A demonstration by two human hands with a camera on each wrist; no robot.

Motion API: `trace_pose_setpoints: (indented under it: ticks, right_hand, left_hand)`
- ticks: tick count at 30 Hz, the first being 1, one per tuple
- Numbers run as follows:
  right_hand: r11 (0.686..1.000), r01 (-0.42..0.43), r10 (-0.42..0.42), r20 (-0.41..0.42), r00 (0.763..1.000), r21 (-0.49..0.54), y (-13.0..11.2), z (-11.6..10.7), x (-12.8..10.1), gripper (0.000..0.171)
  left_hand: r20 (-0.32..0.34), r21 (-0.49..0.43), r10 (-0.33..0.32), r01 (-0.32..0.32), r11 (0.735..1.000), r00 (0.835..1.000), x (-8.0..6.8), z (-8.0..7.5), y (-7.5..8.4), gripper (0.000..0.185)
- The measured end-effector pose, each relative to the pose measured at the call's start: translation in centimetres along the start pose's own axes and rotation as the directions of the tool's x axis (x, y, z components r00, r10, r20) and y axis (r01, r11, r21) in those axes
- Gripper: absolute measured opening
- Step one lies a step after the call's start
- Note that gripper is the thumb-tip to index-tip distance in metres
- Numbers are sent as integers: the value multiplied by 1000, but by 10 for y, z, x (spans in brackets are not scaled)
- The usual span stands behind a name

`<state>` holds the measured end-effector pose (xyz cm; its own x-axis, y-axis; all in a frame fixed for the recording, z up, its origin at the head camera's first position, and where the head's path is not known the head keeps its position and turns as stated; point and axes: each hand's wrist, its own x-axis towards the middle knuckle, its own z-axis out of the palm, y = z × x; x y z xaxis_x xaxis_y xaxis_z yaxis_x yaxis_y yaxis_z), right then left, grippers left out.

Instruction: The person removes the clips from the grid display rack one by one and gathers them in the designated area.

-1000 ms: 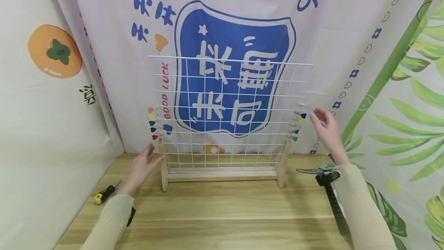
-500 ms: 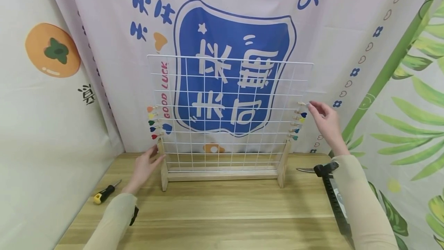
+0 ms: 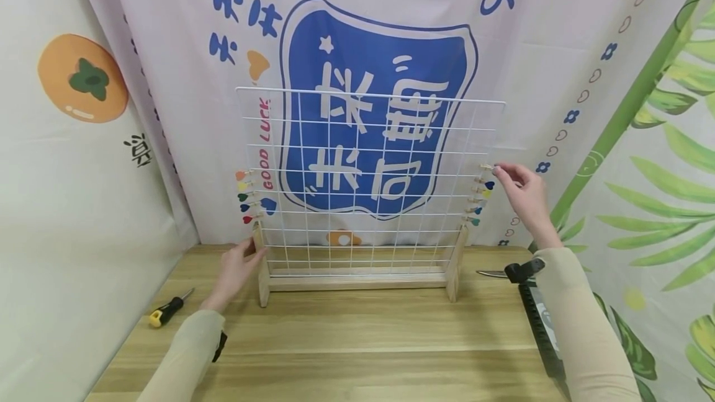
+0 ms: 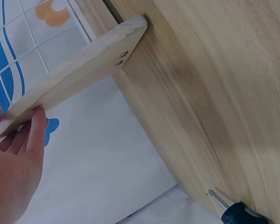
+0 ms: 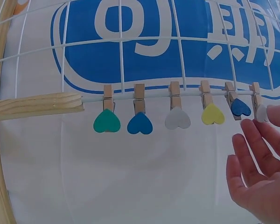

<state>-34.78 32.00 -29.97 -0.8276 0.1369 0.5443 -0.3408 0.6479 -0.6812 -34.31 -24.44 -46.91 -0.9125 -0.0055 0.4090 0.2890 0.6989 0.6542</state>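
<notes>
A white wire grid (image 3: 368, 95) stands upright in a wooden stand (image 3: 357, 282) on the table. My left hand (image 3: 237, 268) grips the stand's left post (image 4: 84, 65), thumb on one side and fingers behind. At the grid's right edge, my right hand (image 5: 266, 163) pinches the white heart of a small wooden clothespin (image 5: 261, 113) clipped on the wire. Below it in the head view, along the same edge, come more heart clothespins: dark blue (image 5: 241, 108), yellow (image 5: 213, 114), white (image 5: 178, 119), blue (image 5: 140, 123) and green (image 5: 107, 121).
Several heart clothespins, a red one (image 3: 247, 219) lowest, line the grid's left edge. A yellow-and-black screwdriver (image 3: 167, 313) lies at the table's left. Scissors (image 3: 491, 274) lie at right, partly hidden, near a black-edged object (image 3: 539, 334). A printed curtain (image 3: 536, 73) hangs behind.
My right hand has moved up and left onto the top right clothespin and pinches it. My left hand has moved slightly right and closed round the left post.
</notes>
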Motion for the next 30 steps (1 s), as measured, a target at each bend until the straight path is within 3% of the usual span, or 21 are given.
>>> trace_pose_setpoints:
  ticks: [11,30]
  right_hand:
    - [1000,-4,4,-18,1000,5,1,1,0,46]
    - [1000,-15,15,17,1000,6,-2,-10,4,43]
  left_hand:
    - [-53,-7,17,-17,1000,998,0,2,1,25]
    - [-56,17,16,-15,1000,998,1,4,-1,25]
